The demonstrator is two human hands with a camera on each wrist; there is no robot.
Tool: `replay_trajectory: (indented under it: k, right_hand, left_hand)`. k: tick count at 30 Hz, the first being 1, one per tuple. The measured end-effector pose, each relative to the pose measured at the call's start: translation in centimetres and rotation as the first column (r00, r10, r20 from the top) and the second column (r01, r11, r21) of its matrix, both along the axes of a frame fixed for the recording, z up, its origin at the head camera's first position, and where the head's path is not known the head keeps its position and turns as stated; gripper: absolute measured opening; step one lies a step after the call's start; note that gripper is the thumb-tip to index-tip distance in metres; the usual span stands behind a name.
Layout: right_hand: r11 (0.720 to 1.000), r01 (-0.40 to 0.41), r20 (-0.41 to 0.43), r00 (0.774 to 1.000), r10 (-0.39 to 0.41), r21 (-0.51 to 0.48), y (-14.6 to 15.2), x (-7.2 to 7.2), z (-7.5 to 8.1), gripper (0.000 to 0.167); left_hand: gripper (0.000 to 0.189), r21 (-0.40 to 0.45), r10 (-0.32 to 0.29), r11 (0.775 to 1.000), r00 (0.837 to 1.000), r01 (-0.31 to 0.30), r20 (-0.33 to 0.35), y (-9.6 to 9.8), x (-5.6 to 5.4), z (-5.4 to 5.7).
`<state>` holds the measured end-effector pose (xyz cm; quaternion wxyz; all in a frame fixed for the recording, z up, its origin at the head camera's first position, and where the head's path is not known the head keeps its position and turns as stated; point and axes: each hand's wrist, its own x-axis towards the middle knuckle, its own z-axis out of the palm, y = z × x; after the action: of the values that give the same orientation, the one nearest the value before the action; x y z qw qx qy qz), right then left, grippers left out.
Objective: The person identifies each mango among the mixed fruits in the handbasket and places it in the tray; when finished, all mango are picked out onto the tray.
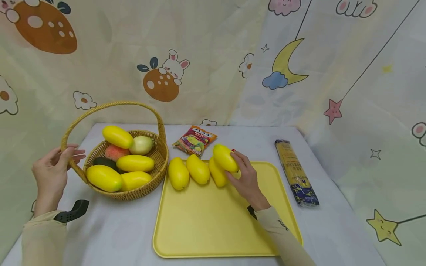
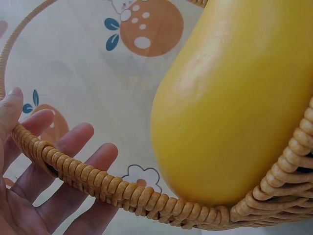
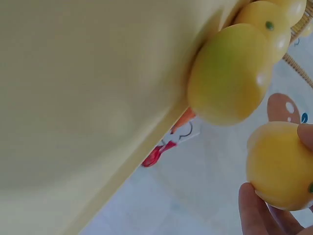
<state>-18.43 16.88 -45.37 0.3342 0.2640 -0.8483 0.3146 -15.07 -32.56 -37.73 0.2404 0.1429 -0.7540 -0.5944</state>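
Note:
My left hand (image 1: 53, 170) holds the handle (image 1: 70, 129) of a wicker basket (image 1: 133, 194) at its left side; in the left wrist view the thumb and fingers lie about the woven handle (image 2: 122, 191). Several yellow mangoes (image 1: 104, 178) lie in the basket with a red peach (image 1: 116, 151), a pale green round fruit (image 1: 141, 145) and a dark green fruit, partly hidden. Over the yellow tray (image 1: 213, 221), my right hand (image 1: 245, 177) grips a yellow mango (image 1: 224, 157) between thumb and fingers. Three more mangoes (image 1: 178, 173) sit along the tray's far edge.
Behind the tray lies an orange candy bag (image 1: 195, 140). A long pack of pasta (image 1: 296, 171) lies to the tray's right on the white table (image 1: 110, 229). Patterned cloth (image 1: 213, 74) hangs behind and at the sides.

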Motion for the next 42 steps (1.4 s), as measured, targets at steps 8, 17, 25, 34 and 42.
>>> replay_trajectory:
  k: [8, 17, 25, 34, 42]
  right_hand:
    - [0.996, 0.092, 0.038, 0.995, -0.092, 0.011, 2.4, 0.8, -0.8, 0.065]
    - [0.989, 0.131, 0.079, 0.988, -0.136, 0.064, 3.3, 1.2, -1.1, 0.067]
    - [0.969, 0.156, 0.181, 0.965, -0.191, 0.19, 3.1, 1.4, -1.4, 0.063]
    - [0.944, 0.154, 0.282, 0.929, -0.238, 0.291, 2.9, 1.8, -1.3, 0.062]
    - [0.944, 0.147, 0.274, 0.934, -0.231, 0.297, 3.0, 2.0, -1.4, 0.06]
  left_hand:
    - [0.035, 0.0, 0.006, 1.0, 1.0, -0.006, 0.002, -0.1, -0.1, -0.1]
    - [0.035, -0.001, -0.002, 1.0, 1.0, 0.002, -0.01, -0.2, -0.1, 0.0]
    - [0.036, -0.039, 0.008, 0.999, 1.0, -0.007, 0.008, -0.1, -0.1, -0.1]
    - [0.034, -0.04, 0.009, 0.999, 1.0, -0.009, -0.011, 0.0, 0.0, -0.1]
    - [0.034, -0.034, 0.005, 0.999, 1.0, -0.006, -0.017, 0.1, 0.0, -0.2]
